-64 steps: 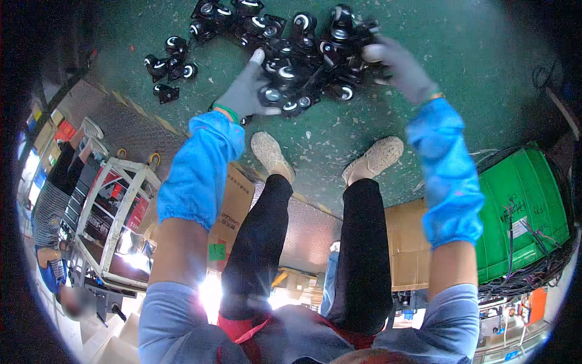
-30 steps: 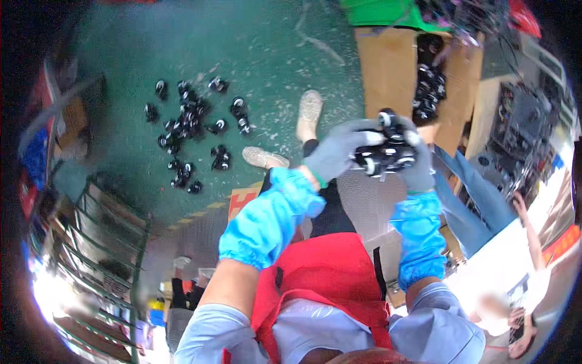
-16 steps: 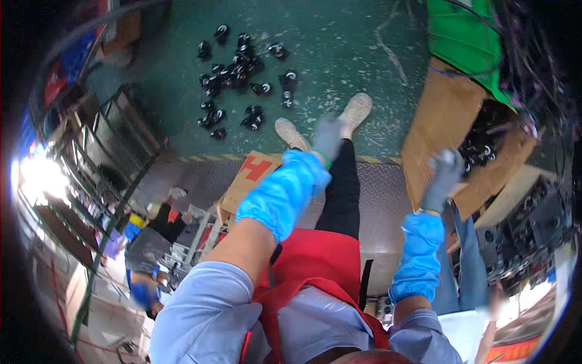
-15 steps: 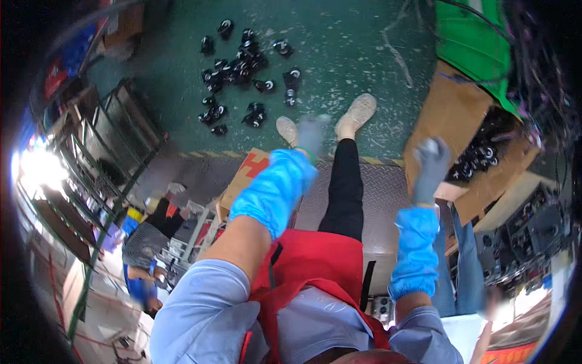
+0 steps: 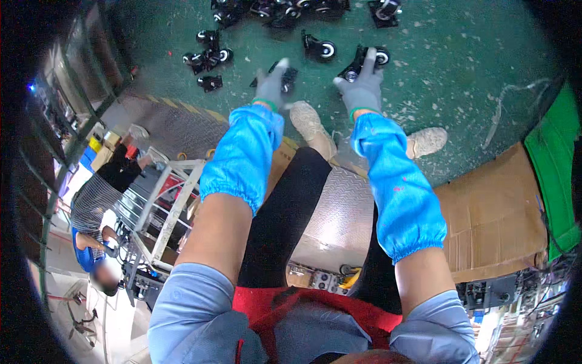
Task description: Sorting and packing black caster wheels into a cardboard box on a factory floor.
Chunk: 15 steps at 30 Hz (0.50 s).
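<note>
My left hand (image 5: pixel 271 86), in a grey glove, reaches down to a black caster (image 5: pixel 290 79) on the green floor, with its fingers apart. To its right my gloved right hand (image 5: pixel 362 91) lies over black casters (image 5: pixel 381 57) with white-ringed wheels. Its thumb and fingers are spread across them; I cannot tell how firmly they touch. Between the hands a single caster (image 5: pixel 319 47) lies a little farther off. Blue sleeve covers are on both forearms. The palms hide part of the casters beneath them.
More casters lie in a heap (image 5: pixel 282 11) at the far edge and in a small group (image 5: pixel 209 53) at left. A flattened cardboard flap (image 5: pixel 491 212) and green sheet (image 5: pixel 555 170) are at right. A metal-frame cart (image 5: pixel 163 224) and another person (image 5: pixel 100 212) are at left.
I have bent lower and the floor casters appear closer. Both hands have moved down to them; the right hand came left from beside the cardboard box.
</note>
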{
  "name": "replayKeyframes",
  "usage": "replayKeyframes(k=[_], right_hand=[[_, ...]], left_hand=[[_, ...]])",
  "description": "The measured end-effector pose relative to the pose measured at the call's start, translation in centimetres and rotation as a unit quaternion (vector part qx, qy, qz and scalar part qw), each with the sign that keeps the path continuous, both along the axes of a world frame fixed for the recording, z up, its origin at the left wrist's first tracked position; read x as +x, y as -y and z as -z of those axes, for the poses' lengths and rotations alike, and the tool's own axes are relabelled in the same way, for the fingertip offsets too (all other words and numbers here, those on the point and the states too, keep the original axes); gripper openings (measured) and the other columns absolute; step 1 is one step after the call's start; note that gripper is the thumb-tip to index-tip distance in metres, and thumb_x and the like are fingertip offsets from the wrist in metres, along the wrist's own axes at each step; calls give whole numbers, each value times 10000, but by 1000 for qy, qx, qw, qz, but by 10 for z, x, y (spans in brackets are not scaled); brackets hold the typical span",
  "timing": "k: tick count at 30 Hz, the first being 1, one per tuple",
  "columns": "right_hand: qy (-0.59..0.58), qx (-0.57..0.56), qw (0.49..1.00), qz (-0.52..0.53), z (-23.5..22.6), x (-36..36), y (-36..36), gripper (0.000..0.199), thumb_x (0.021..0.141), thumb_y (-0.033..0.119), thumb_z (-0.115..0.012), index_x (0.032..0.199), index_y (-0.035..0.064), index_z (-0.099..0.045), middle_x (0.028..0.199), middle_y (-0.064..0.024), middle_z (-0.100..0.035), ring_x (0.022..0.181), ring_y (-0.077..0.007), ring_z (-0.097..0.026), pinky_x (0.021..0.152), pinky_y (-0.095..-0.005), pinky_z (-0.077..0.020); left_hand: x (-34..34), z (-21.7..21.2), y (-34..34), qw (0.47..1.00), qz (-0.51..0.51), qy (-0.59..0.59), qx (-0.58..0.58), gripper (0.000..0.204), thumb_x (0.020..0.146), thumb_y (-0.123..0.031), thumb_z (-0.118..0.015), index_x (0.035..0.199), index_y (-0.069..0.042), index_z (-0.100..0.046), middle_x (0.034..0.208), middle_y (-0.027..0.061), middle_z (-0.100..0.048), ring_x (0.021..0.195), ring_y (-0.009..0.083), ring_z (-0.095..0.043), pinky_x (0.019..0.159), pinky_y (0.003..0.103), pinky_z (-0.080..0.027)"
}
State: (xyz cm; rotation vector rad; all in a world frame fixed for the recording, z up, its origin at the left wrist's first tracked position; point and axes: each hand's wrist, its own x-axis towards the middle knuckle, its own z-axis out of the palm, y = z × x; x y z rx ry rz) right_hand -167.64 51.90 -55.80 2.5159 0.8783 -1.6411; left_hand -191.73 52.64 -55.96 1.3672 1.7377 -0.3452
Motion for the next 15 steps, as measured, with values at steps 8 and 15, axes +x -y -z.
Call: replayKeyframes(k=[8,15], right_hand=[[20,95,995,-1,59,14,22,623,797,48,-696,1321,308,-480,1156,-245,-533,1064,-448,-583,934,-479,-480],[-48,246,952,175,22,93,-24,623,673,-81,-556,1248,154,-511,1146,-60,-534,1002,-248,-572,821,-347,-527]], left_hand=[[25,61,12,842,-492,-213,-51,608,696,-319,-849,1223,-111,-625,1182,149,-610,986,254,-622,676,433,-612],[-14,42,29,866,-494,40,-62,368,686,-181,-835,980,-47,-657,910,85,-665,717,211,-654,565,390,-578]])
